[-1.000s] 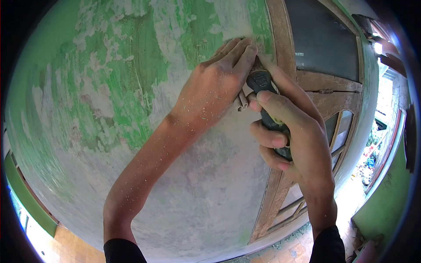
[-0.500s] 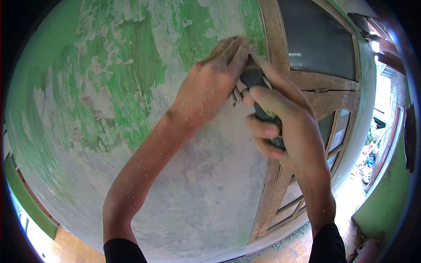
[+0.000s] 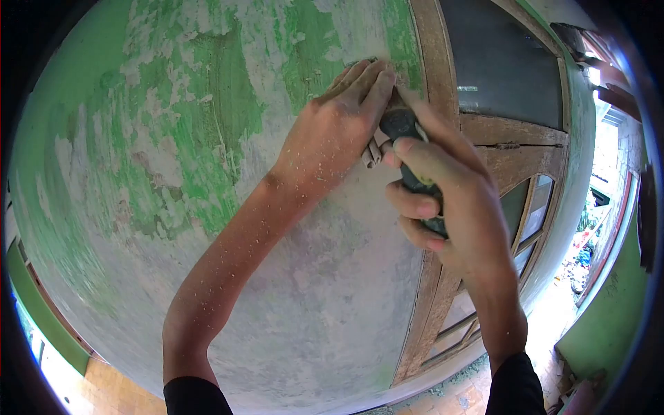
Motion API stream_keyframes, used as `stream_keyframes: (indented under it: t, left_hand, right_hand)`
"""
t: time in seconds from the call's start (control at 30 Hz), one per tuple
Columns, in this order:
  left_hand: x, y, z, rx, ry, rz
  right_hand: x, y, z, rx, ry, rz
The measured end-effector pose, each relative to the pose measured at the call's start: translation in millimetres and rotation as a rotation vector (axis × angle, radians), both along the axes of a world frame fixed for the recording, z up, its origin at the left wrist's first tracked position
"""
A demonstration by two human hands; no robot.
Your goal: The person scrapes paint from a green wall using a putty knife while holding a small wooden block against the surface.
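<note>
My right hand (image 3: 449, 180) wraps around the dark, rounded handle (image 3: 415, 181) of a scraper, its index finger stretched up along the tool. The scraper's blade end lies against the wall (image 3: 304, 297), mostly covered by my fingers. My left hand (image 3: 349, 104) bears down on that end with its fingers pressed together. From under the left palm sticks a folded greyish-brown piece (image 3: 375, 152), like paper or cloth. Green paint (image 3: 214, 90) flakes off the wall in patches around the hands, and pale plaster shows below. Paint specks dot my left forearm (image 3: 235, 256).
Just right of the hands stands a worn wooden frame (image 3: 437, 62) with a dark glass pane (image 3: 512, 62). Smaller panes sit lower in it. Green debris lies on the tiled floor (image 3: 456, 394) at the wall's foot. A bright opening (image 3: 588, 228) is at the far right.
Both hands keep nearly the same place and the same grip on the scraper. The right hand and wrist have shifted very slightly left.
</note>
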State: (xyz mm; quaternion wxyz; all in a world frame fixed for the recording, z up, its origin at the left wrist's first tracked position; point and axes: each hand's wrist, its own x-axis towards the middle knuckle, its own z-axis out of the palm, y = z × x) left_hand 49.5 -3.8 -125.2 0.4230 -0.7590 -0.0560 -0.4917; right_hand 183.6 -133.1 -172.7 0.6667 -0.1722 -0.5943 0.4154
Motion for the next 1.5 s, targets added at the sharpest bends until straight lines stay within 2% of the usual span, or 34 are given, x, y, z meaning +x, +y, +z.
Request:
stream_keyframes:
  t: [0.13, 0.2, 0.27, 0.37, 0.43, 0.47, 0.53, 0.6, 0.63, 0.7, 0.73, 0.8, 0.87, 0.93, 1.0, 1.03, 1.1, 1.13, 1.2, 1.3, 1.4, 1.5]
  left_hand:
    - [0, -6, 5, -0.052, 0.016, 0.024]
    - [1, -6, -8, -0.043, 0.005, 0.021]
    - [4, -6, -3, -0.004, -0.011, 0.012]
    - [3, -6, 6, -0.076, -0.02, 0.029]
    - [3, -7, 9, 0.054, -0.005, 0.11]
    - [2, -10, 4, 0.057, -0.005, 0.112]
    - [-2, -21, -22, 0.142, 0.051, 0.367]
    - [-5, -40, -52, 0.104, 0.19, 0.514]
    - [-4, -55, -64, 0.105, 0.192, 0.512]
    - [-4, -87, -78, -0.042, 0.443, 0.933]
    - [-9, -89, -82, -0.048, 0.446, 0.933]
    - [-29, -89, -86, -0.074, 0.333, 0.712]
    - [-54, -99, -84, -0.153, 0.295, 0.63]
    - [-78, -97, -83, -0.228, 0.248, 0.543]
    - [-99, -81, -90, -0.289, 0.001, 0.512]
    - [-105, -72, -91, -0.29, 0.002, 0.506]
    - [-113, -53, -92, -0.24, -0.163, 0.439]
    - [-115, -48, -94, -0.234, -0.165, 0.435]
    - [-119, -43, -101, -0.205, -0.2, 0.337]
    - [-121, -36, -105, -0.177, -0.207, 0.342]
    - [-119, -29, -107, -0.109, -0.19, 0.447]
    - [-107, -30, -92, -0.071, -0.197, 0.441]
  right_hand:
    - [5, 5, 3, 0.021, -0.001, -0.026]
    - [6, 3, -4, -0.011, 0.013, 0.022]
    - [7, 1, 3, 0.0, 0.018, 0.032]
    - [12, 11, 10, 0.002, 0.025, 0.061]
    - [21, 15, 5, 0.032, 0.032, 0.079]
    - [31, 16, 1, 0.022, -0.066, 0.078]
    - [42, 18, -9, 0.016, -0.169, 0.081]
    - [46, 21, -29, -0.059, -0.648, -0.211]
    - [44, 25, -39, -0.06, -0.646, -0.213]
    - [38, 29, -58, 0.287, -0.979, -0.541]
    - [31, 21, -58, 0.28, -1.001, -0.564]
    - [31, 16, -57, 0.238, -1.021, -0.581]
    - [39, 21, -60, 0.198, -1.037, -0.605]
    - [51, 39, -61, 0.136, -0.634, -0.418]
    - [40, 41, -43, 0.238, -0.341, -0.398]
    - [35, 42, -31, 0.235, -0.341, -0.405]
    - [26, 47, -7, 0.275, -0.54, -0.616]
    - [21, 52, 1, 0.281, -0.539, -0.622]
    - [13, 62, 10, 0.456, -0.814, -0.948]
    - [5, 60, 13, 0.517, -0.853, -1.017]
    - [-1, 49, 7, 0.474, -0.924, -1.11]
    - [-4, 49, 18, 0.445, -0.954, -1.149]
